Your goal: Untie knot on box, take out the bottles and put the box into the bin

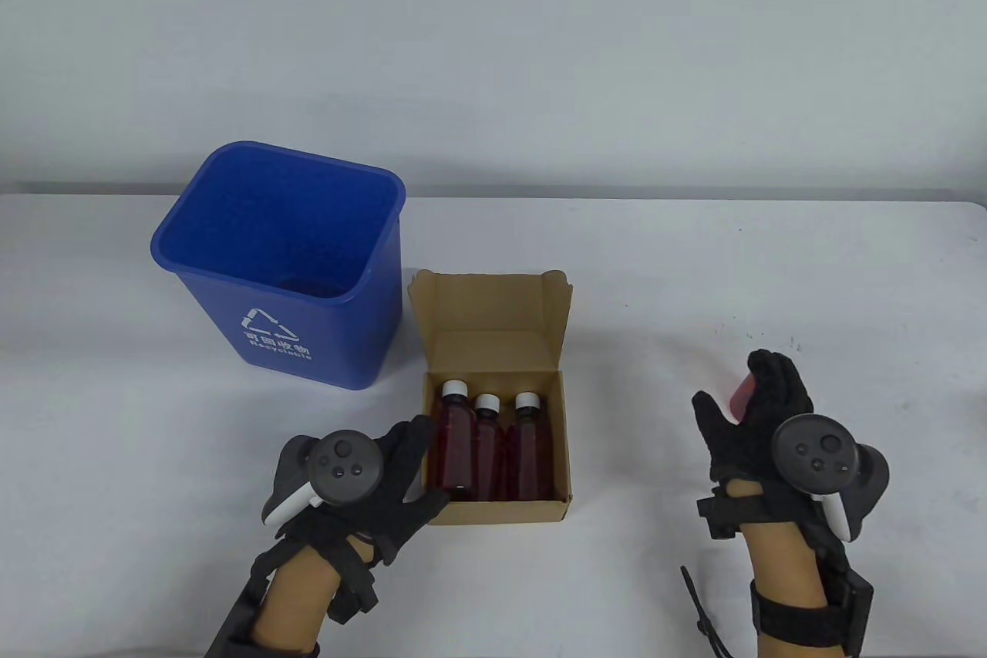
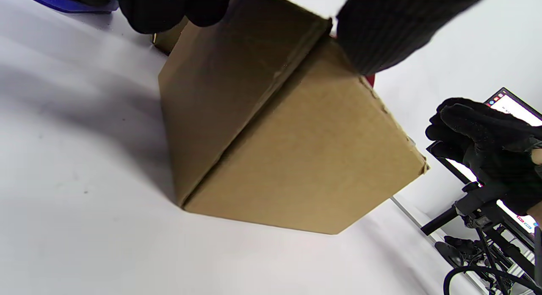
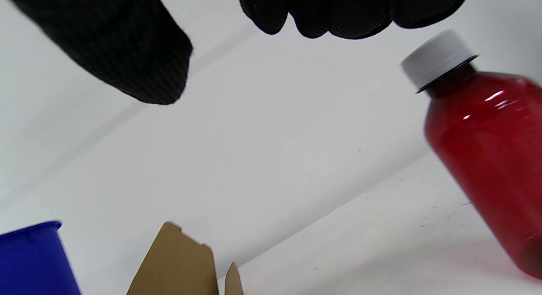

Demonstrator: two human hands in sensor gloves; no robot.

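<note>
An open cardboard box [image 1: 565, 426] sits mid-table with its lid [image 1: 493, 311] folded up at the back, and three red white-capped bottles [image 1: 487, 450] lie in it. My left hand [image 1: 401, 473] grips the box's near-left corner. In the left wrist view, its thumb [image 2: 381, 28] is over the top edge of the box [image 2: 296, 168] and its fingers [image 2: 169, 11] are on the side wall. A fourth red bottle [image 3: 487, 151] stands on the table to the right. My right hand [image 1: 759, 411] hovers over this bottle [image 1: 742, 393], with fingers spread and not touching it.
The blue recycling bin [image 1: 308, 334] stands upright just left of the box, almost touching its lid. A black strap [image 1: 698, 612] lies by my right wrist. In the left wrist view, a laptop screen [image 2: 508, 104] and a tripod [image 2: 478, 202] stand beyond the table's right side.
</note>
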